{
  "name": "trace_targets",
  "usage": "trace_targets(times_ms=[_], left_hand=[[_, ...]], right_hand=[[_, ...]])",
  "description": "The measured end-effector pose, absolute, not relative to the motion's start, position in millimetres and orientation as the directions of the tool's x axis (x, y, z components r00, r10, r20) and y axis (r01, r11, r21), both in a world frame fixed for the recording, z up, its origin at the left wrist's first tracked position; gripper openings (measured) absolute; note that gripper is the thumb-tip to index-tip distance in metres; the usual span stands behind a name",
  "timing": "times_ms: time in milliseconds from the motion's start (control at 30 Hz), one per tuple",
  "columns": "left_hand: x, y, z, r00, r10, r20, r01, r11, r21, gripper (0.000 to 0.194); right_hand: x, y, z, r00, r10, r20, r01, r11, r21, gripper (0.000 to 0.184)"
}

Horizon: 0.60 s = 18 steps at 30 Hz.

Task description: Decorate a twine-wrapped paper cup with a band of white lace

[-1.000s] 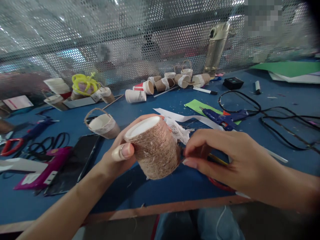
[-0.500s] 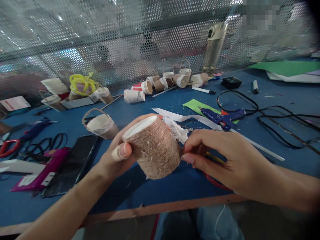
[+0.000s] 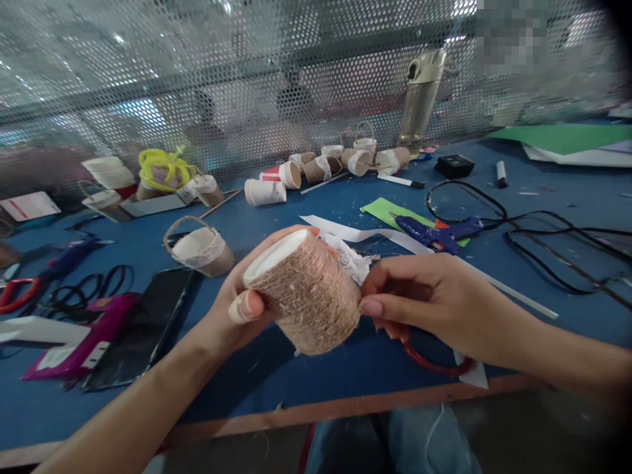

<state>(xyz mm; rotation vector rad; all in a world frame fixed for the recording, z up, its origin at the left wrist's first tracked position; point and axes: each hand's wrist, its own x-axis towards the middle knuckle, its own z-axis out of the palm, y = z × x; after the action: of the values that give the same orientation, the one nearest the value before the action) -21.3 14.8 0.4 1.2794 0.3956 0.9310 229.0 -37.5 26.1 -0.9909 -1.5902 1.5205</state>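
Note:
A twine-wrapped paper cup lies tilted in my left hand, its white end facing up and left. My left thumb, with a beige wrap around it, presses on the near side while the fingers go behind. At the cup's lower right edge, my right hand pinches with thumb and forefinger; whatever is between the fingertips is too small to make out. White lace shows just behind the cup. Below my right hand sits a red scissors handle, partly covered.
A small handled basket stands left of the cup, near a black phone and a magenta packet. A blue glue gun rests on green paper. Behind are paper cups, several small baskets, a bottle and black cables.
The cup has tilted slightly, and its lower right end has shifted a little right. My right fingers remain at that edge, now curled lower, with more of the red scissors handle showing.

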Motion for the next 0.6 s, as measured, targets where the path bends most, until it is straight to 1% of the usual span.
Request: trace_targets(times_ms=[67,133,200,267,333,367,433,500,567,600], left_hand=[[-21.1,15.6,-2.2,0.591,0.761,0.268,-0.378,-0.033,0.925,0.08],[-20.9,16.8,-3.9,0.586,0.741,0.329,-0.4,-0.089,0.912,0.079],[-20.7,18.0,-2.5,0.591,0.701,0.399,-0.414,-0.162,0.896,0.077],[-21.0,18.8,2.7,0.619,0.645,0.449,-0.401,-0.233,0.886,0.074],[-21.7,19.2,9.8,0.658,0.598,0.459,-0.357,-0.289,0.888,0.07],[-22.0,19.2,13.0,0.669,0.59,0.452,-0.326,-0.314,0.892,0.068],[-22.3,18.9,17.2,0.693,0.594,0.408,-0.234,-0.351,0.907,0.069],[-21.6,18.4,18.1,0.693,0.63,0.351,-0.108,-0.391,0.914,0.071],[-20.4,18.0,16.9,0.673,0.665,0.325,0.004,-0.443,0.896,0.07],[-19.7,18.0,16.1,0.659,0.674,0.334,0.036,-0.472,0.881,0.067]], right_hand=[[229.3,-35.1,24.0,-0.51,0.854,-0.103,-0.038,-0.143,-0.989,0.016],[229.0,-33.2,22.1,-0.552,0.82,-0.153,-0.13,-0.266,-0.955,0.016],[228.5,-32.2,21.0,-0.577,0.798,-0.173,-0.228,-0.361,-0.905,0.016],[228.7,-32.1,20.9,-0.585,0.792,-0.173,-0.301,-0.41,-0.861,0.016],[230.1,-32.3,21.4,-0.557,0.816,-0.154,-0.322,-0.383,-0.866,0.018],[231.1,-32.4,21.7,-0.521,0.842,-0.14,-0.306,-0.338,-0.89,0.019],[233.0,-32.2,22.3,-0.434,0.895,-0.1,-0.211,-0.208,-0.955,0.019],[233.9,-31.6,22.7,-0.37,0.927,-0.065,-0.078,-0.101,-0.992,0.017],[233.9,-30.6,22.4,-0.353,0.934,-0.05,0.003,-0.052,-0.999,0.015],[233.8,-30.0,22.0,-0.355,0.934,-0.048,0.01,-0.047,-0.999,0.013]])
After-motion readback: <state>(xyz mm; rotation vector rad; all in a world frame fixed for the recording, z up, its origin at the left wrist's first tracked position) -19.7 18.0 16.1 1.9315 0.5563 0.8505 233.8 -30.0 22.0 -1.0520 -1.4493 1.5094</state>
